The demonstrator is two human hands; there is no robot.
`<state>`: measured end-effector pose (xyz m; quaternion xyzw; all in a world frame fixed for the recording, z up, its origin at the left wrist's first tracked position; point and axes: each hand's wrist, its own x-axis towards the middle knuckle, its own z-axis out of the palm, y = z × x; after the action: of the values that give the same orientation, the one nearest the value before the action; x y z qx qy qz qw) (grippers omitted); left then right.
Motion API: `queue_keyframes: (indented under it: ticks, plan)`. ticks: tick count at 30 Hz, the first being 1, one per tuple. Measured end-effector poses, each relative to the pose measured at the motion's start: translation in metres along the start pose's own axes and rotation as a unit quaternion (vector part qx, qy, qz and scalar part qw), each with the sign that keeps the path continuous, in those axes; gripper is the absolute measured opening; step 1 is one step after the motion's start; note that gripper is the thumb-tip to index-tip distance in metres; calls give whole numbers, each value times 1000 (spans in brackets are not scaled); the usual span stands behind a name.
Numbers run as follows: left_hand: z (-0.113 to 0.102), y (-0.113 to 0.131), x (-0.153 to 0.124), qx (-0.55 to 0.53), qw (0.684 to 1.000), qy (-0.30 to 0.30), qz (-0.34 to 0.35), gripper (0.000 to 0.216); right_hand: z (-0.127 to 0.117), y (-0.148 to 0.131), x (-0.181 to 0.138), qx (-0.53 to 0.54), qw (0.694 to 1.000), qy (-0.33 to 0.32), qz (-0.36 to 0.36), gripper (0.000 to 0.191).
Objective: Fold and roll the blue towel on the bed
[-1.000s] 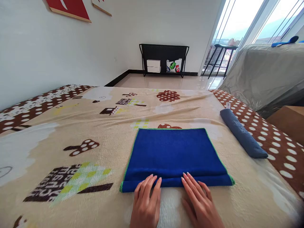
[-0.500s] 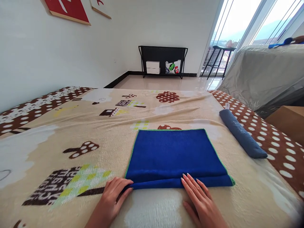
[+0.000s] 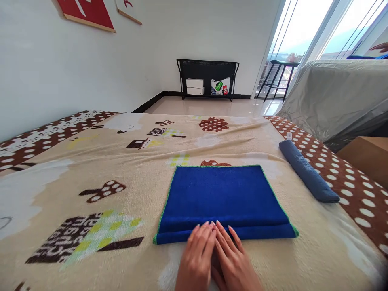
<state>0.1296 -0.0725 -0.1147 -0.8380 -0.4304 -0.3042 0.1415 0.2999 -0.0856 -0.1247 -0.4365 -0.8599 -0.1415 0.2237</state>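
A bright blue towel [image 3: 222, 194] with a green hem lies flat on the patterned beige blanket [image 3: 91, 161], its near edge rolled into a narrow fold. My left hand [image 3: 197, 256] and my right hand [image 3: 232, 258] lie side by side at the middle of that fold. Both hands are flat with the fingers together, and the fingertips press on the rolled edge. Neither hand grips anything.
A rolled grey-blue towel [image 3: 307, 171] lies on the blanket's dotted brown border at the right. Beyond it stands furniture under a grey cover [image 3: 333, 97]. A black rack [image 3: 207, 79] stands at the far wall, a black stool [image 3: 279, 79] by the window.
My left hand came back from the towel's left corner to the middle of the fold. My right hand slid left, and the two now lie close together.
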Motion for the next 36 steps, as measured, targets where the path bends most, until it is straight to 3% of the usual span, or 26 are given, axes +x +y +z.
queue_keyframes:
  ticks: [3,6,10,14,17,19,22,25,28,32,36]
  plan:
    - [11,7,-2,-12,997,-42,63,50,-1,6,2,5,999,-30,-9,62]
    - [2,-24,-21,40,994,-95,24,50,-9,38,-18,-19,996,-89,-3,64]
    - [-26,-74,-52,101,983,-138,-64,57,-22,99,-72,-48,990,-113,75,65]
    - [-40,-83,-62,120,973,-154,-121,61,-30,132,-111,-68,984,-99,135,65]
    - [-30,-57,-46,135,975,-98,-150,62,-31,114,-100,-94,978,-55,175,66]
    - [-17,-30,-27,120,984,-75,-110,61,-28,86,-75,-88,983,-40,156,65]
    - [4,8,0,67,992,-99,26,58,-20,45,-31,-38,996,-65,51,63]
    - [14,18,14,60,987,-143,41,55,-10,31,-6,-24,996,-81,38,60]
    - [7,-8,6,83,982,-169,-17,57,-6,53,-17,-32,991,-104,78,61]
    - [-11,-59,-22,100,971,-187,-110,59,-11,106,-64,-63,978,-102,173,66]
    - [-23,-86,-37,92,970,-183,-130,59,-23,143,-101,-53,977,-121,166,63]
